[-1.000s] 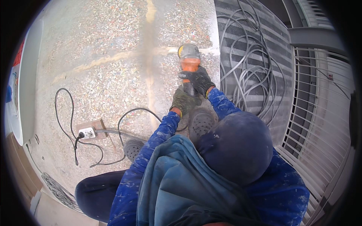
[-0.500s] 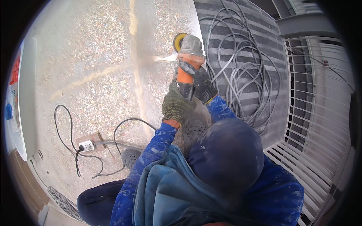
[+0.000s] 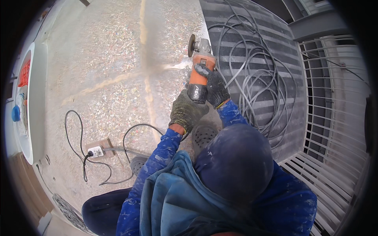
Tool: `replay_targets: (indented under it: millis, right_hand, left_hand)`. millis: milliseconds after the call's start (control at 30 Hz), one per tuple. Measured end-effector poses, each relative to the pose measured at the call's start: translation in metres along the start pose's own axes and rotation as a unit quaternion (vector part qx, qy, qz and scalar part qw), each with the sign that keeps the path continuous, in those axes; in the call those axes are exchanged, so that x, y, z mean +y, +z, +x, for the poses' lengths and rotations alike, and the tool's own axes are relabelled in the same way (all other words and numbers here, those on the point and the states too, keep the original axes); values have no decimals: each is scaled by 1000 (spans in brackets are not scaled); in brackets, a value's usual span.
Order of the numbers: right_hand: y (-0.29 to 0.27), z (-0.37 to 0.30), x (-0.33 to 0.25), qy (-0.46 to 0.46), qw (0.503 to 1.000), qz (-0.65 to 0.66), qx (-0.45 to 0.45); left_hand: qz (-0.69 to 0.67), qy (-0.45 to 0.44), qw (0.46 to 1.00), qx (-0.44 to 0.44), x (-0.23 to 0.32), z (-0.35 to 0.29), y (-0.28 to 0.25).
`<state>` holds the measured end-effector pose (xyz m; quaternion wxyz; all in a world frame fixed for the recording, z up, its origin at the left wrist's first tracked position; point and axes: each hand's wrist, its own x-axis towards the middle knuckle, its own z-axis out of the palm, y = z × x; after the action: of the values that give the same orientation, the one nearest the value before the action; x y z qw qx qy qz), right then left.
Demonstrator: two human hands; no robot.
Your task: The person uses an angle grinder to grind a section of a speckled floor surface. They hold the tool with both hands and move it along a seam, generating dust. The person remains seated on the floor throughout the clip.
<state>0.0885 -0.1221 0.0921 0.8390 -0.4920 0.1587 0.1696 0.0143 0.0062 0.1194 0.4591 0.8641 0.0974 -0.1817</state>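
Both my hands are closed round an orange and black angle grinder (image 3: 200, 77). Wearing a greenish knit work glove, my left hand (image 3: 186, 111) grips its black rear end. My right hand (image 3: 217, 89), in a dark grey glove, wraps the right side of the orange body, the thumb lying across the top. At the far end of the metal gear head, the round disc (image 3: 191, 45) shows nearly edge-on. Whether it touches the floor, I cannot tell. Tan filler lines (image 3: 114, 82) cross on the speckled floor (image 3: 106, 51) to its left, with a whiter patch beside the grinder.
Loops of grey cable (image 3: 252, 74) lie over a striped dark panel (image 3: 285, 106) on the right, beside white railings (image 3: 330, 92). A white power strip (image 3: 95, 152) with a black plug and cord sits lower left. A white-rimmed tub (image 3: 33, 141) holds red and blue things.
The grinder has tilted, so its disc, whose yellow face was showing, is now nearly edge-on. Its black rear end shows more. Both hands keep their hold, and the view has shifted slightly.
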Motion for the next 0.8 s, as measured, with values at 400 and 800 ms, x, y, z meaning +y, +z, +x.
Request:
replay_targets:
  millis: [400,800]
  right_hand:
    - [-22,7,26,25,970,227,-81]
    - [-40,0,26,33,952,288,-101]
  left_hand:
    - [147,128,978,-73,51,-25,-85]
    - [-459,-14,838,-295,87,-168,-197]
